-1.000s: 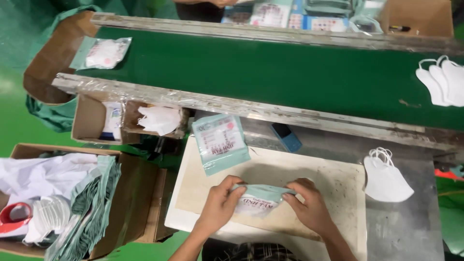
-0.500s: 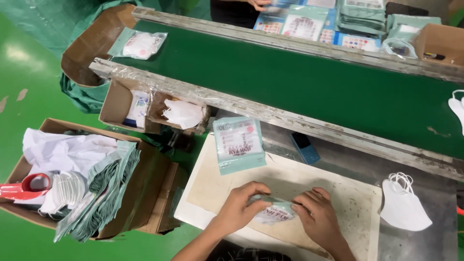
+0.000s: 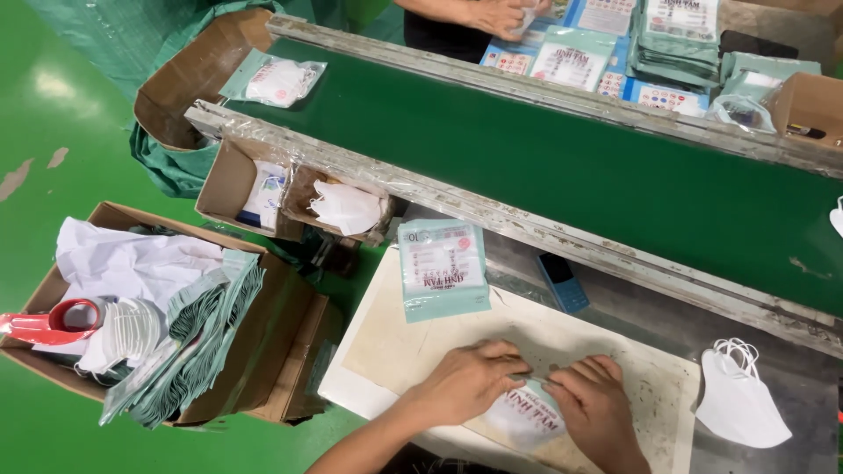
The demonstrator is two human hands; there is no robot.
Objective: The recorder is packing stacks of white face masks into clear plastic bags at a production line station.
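Both hands are pressed down flat on a pale green packet that lies on the white board, the left hand laid over the packet's upper left edge with its fingers stretched out toward the right, the right hand laid over its right side, and the fingertips of the two hands are brought almost together above the packet. The packet is not gripped from below as far as can be seen; it is held down under palms and fingers. Just beyond the left hand, a stack of matching packets is seen at the far left corner of the board. A blue phone is seen beside that stack, against the frame of the green belt. To the right of the board, a pile of white masks is laid on the grey table. On the belt's far left end a sealed packet with a mask is carried. Under the belt's edge, a small box of masks is hung. To the left, on the floor, a large box is filled with white paper, masks and bundled packets. Across the belt, another person's hands are busy over more packets.
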